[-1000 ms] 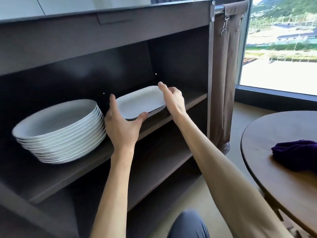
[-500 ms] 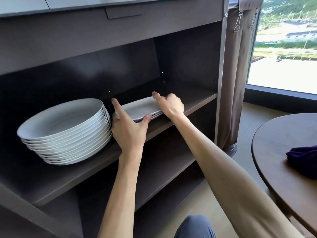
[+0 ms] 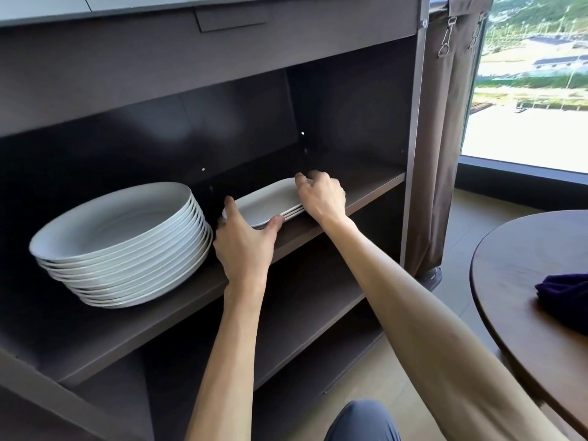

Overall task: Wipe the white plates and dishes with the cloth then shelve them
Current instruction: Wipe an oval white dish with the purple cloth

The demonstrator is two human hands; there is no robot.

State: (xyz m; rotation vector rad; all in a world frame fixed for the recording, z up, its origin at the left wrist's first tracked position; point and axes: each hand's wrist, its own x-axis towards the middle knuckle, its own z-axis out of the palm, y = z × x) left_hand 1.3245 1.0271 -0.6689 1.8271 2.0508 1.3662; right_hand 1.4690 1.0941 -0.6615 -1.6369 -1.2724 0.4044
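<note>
Dark shelf [image 3: 366, 189] carries flat oblong dishes [image 3: 270, 198], long axis toward two o'clock; left hand [image 3: 245, 243] and right hand [image 3: 321, 195] grip their ends, partly hiding them.

Both arms outstretched, left hand [image 3: 244, 241] and right hand [image 3: 322, 196] gripping, fingers curled

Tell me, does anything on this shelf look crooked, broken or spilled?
Nothing stands out. The round plates are stacked evenly, and both hands, left hand and right hand, hold the small dishes flat on the shelf.
</note>
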